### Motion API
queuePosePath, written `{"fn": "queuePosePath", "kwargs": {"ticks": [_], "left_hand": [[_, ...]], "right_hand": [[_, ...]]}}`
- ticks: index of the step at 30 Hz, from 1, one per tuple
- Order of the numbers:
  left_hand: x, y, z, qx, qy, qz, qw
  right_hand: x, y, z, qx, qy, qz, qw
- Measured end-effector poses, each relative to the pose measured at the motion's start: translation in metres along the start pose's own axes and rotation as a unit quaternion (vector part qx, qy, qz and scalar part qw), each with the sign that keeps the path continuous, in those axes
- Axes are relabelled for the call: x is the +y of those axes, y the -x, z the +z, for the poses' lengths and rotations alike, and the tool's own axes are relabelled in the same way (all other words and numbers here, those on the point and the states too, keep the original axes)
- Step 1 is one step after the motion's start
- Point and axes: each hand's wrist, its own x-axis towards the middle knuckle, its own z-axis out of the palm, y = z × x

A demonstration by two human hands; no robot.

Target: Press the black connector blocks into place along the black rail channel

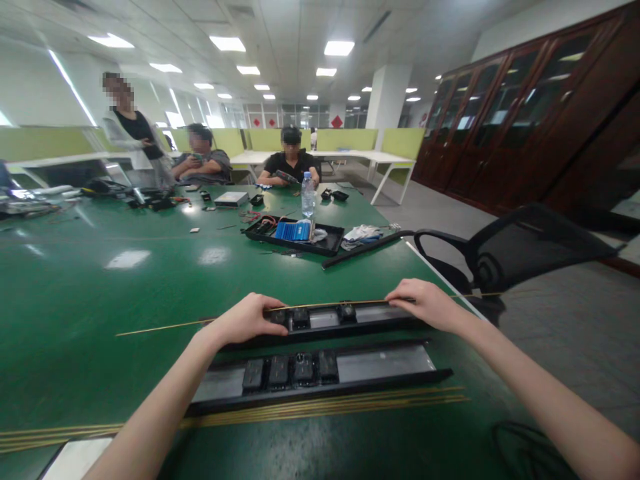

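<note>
A long thin brass-coloured rod (325, 305) runs along the far edge of a black channel (370, 327) that has several black blocks in it. My left hand (253, 318) is closed at the channel's left part, fingers on the rod and thumb lower, over the channel. My right hand (423, 303) pinches the rod near the channel's right end. Both rod ends stick out past my hands. Nearer to me lies a second black channel (385, 363), with several black blocks (303, 369) side by side in its middle. My left forearm covers its left end.
Loose brass-coloured rods (325, 405) lie in front of the near channel. Farther off are a black tray (325, 245) with blue parts, a water bottle (307, 195), gloves (363, 235) and a black strip (365, 250). An office chair (500, 260) stands right. Several people are beyond.
</note>
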Motion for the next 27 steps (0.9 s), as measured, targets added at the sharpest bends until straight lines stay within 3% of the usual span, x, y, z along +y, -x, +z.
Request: {"fn": "queuePosePath", "kwargs": {"ticks": [7, 27], "left_hand": [[0.001, 0.0, 0.0, 0.002, 0.009, 0.0, 1.0], [-0.004, -0.001, 0.0, 0.004, 0.008, 0.006, 1.0]], "right_hand": [[0.006, 0.01, 0.001, 0.046, 0.051, -0.042, 0.997], [0.026, 0.026, -0.007, 0.046, 0.085, -0.045, 0.994]]}}
